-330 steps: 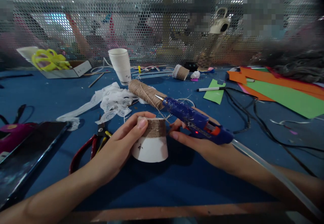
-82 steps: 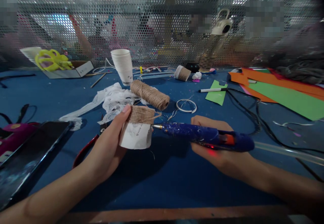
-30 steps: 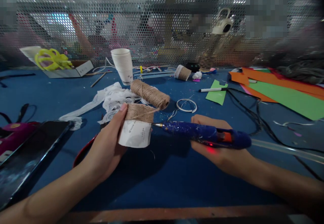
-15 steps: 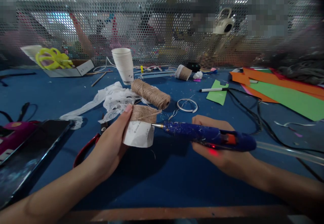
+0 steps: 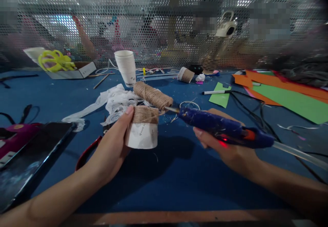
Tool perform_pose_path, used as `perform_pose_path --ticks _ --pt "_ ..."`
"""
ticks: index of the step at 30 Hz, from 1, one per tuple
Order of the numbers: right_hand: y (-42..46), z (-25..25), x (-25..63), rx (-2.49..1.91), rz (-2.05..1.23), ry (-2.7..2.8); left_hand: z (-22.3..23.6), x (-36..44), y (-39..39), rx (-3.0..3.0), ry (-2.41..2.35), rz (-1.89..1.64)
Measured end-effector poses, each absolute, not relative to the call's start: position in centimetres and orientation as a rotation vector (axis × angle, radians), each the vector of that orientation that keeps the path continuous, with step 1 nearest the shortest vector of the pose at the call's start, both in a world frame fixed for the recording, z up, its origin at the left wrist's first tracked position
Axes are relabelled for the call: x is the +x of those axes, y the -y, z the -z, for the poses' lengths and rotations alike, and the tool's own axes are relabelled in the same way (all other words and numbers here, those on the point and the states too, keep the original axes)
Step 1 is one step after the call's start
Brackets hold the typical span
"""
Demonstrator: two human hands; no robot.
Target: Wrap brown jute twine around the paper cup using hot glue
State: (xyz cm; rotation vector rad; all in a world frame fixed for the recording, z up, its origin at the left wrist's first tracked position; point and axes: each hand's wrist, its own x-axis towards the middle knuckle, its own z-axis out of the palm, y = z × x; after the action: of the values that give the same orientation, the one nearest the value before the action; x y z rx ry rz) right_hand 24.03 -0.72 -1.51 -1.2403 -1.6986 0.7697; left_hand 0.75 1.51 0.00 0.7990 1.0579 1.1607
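My left hand (image 5: pixel 112 145) is wrapped round a white paper cup (image 5: pixel 142 136) whose upper part is wound with brown twine (image 5: pixel 145 114). A loose strand of the twine sticks out to the right from the wound part. My right hand (image 5: pixel 230 148) grips a blue hot glue gun (image 5: pixel 217 124) with a clear glue stick (image 5: pixel 299 151) in its back end. Its metal nozzle points left, a little apart from the cup, near the end of the twine roll (image 5: pixel 153 95). A red light glows on the gun. Most of my left fingers are hidden behind the cup.
White lace ribbon (image 5: pixel 115 98) lies behind my left hand, over red-handled scissors (image 5: pixel 87 153). A phone (image 5: pixel 36 158) is at the left. Stacked paper cups (image 5: pixel 125 68) stand farther back. Coloured paper (image 5: pixel 292 98) and a black cord (image 5: pixel 247 109) lie at the right.
The glue gun's nozzle has moved up and right, away from the cup's white side. My right hand has shifted slightly right. The cup stays nearly in place, turned a little.
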Motion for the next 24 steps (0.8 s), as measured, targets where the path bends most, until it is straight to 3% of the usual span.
perform_pose_path --ticks 9,17,24 --pt "-0.2 1.5 23.0 -1.183 -1.026 1.487 0.4 0.9 -0.7 0.934 -1.073 -0.927" --pt "-0.5 2.0 22.5 -1.206 -0.931 1.497 1.1 0.6 -0.8 1.0 -1.042 -0.789" --pt "-0.9 2.2 22.5 -1.041 -1.087 1.57 0.8 0.9 -0.6 1.021 -1.018 -0.747"
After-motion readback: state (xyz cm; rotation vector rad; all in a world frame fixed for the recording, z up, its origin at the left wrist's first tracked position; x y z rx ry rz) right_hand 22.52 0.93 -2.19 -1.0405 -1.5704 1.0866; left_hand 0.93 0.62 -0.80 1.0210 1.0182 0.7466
